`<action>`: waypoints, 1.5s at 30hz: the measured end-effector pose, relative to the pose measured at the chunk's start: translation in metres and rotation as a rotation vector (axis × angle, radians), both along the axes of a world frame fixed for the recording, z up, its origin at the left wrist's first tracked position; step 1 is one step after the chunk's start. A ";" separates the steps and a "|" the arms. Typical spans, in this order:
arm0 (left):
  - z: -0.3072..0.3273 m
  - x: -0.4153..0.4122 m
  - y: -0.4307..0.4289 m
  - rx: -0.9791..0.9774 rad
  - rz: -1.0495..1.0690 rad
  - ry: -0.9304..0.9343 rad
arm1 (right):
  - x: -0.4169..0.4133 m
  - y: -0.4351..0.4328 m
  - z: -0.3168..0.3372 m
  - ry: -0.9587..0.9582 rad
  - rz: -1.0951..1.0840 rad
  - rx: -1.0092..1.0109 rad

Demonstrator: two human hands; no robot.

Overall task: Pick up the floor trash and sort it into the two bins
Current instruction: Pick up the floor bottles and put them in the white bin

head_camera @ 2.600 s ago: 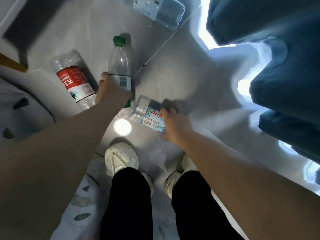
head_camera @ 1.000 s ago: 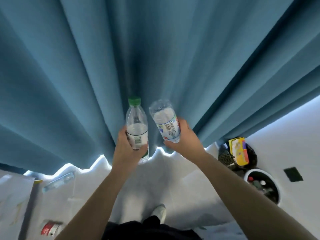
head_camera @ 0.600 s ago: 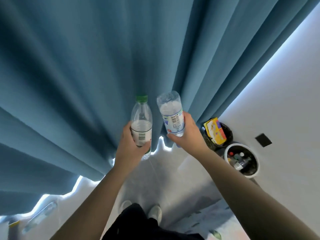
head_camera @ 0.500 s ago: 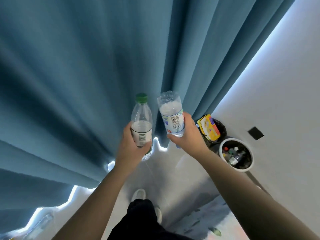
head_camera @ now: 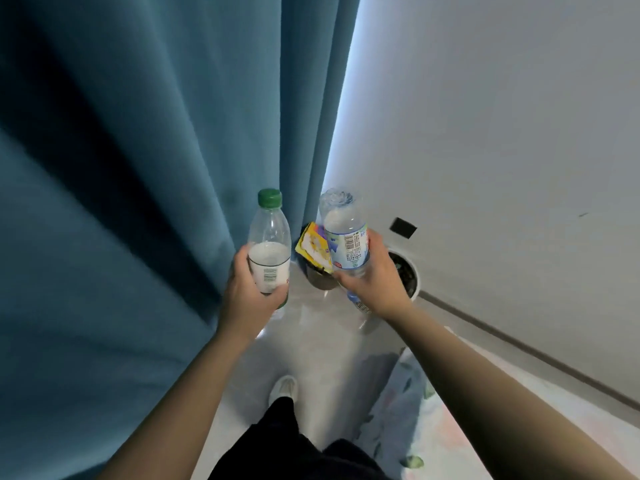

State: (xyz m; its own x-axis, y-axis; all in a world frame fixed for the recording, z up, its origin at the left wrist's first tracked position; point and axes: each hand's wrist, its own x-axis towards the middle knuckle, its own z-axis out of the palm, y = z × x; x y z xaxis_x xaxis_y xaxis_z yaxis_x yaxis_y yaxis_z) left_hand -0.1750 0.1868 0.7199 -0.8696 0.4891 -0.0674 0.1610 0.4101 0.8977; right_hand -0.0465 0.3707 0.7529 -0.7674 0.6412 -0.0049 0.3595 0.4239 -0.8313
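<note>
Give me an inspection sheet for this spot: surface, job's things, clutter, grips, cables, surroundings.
surface: pale glossy floor; patterned rug at right.
job's things: green-capped bottle and blue-label bottle, both held up; dark bin holding a yellow packet; white bin beside it.
clutter: nothing seen.
grips: left hand grips the green-capped bottle; right hand grips the blue-label bottle.
cables: nothing seen.
surroundings: blue curtain at left, white wall with a dark square plate at right.

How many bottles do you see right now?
2. The green-capped bottle is in the left hand; the blue-labelled bottle is in the right hand. More may be hidden in the white bin behind it.
</note>
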 end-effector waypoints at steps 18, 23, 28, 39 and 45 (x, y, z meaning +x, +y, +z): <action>-0.111 0.006 0.273 -0.341 -0.311 -0.306 | 0.053 0.251 -0.139 -0.131 -0.489 -0.328; -0.205 0.008 0.341 -0.402 -0.282 -0.445 | 0.046 0.323 -0.235 -0.225 -0.535 -0.399; -0.341 0.002 0.408 -0.411 -0.257 -0.480 | 0.035 0.355 -0.385 -0.266 -0.583 -0.514; -0.524 -0.012 0.491 -0.445 -0.324 -0.253 | 0.009 0.370 -0.589 -0.498 -0.590 -0.496; -0.567 0.012 0.511 -0.698 -0.365 -0.117 | 0.003 0.358 -0.633 -0.602 -0.596 -0.449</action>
State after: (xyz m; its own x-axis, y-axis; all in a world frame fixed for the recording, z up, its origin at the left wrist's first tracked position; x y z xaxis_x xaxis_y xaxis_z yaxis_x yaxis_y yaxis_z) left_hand -0.1630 0.6981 0.1524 -0.6310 0.5529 -0.5442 0.3142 0.8235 0.4724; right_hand -0.0439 0.7285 0.1202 -0.1043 0.7674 -0.6327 0.8330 -0.2801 -0.4771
